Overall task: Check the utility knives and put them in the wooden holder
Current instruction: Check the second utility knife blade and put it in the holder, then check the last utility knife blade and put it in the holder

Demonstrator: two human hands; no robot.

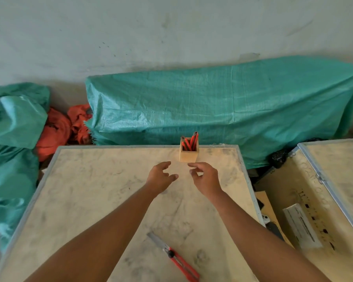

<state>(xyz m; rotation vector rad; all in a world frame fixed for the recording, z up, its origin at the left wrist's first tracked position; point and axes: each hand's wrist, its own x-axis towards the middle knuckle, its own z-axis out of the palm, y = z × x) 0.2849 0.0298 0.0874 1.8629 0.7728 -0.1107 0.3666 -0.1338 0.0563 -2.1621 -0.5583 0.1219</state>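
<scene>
A small square wooden holder (188, 155) stands at the far edge of the table, with several red utility knives (190, 142) upright in it. My left hand (160, 177) and my right hand (205, 178) hover side by side just in front of the holder, fingers spread, holding nothing. One red utility knife (176, 259) lies flat near the table's front edge between my forearms, its silver blade extended toward the upper left.
The pale, smudged table top (90, 200) has a metal rim. Green tarps (212, 106) and orange cloth (61, 129) lie behind it. A wooden crate (314, 190) with a paper label stands to the right, across a narrow gap.
</scene>
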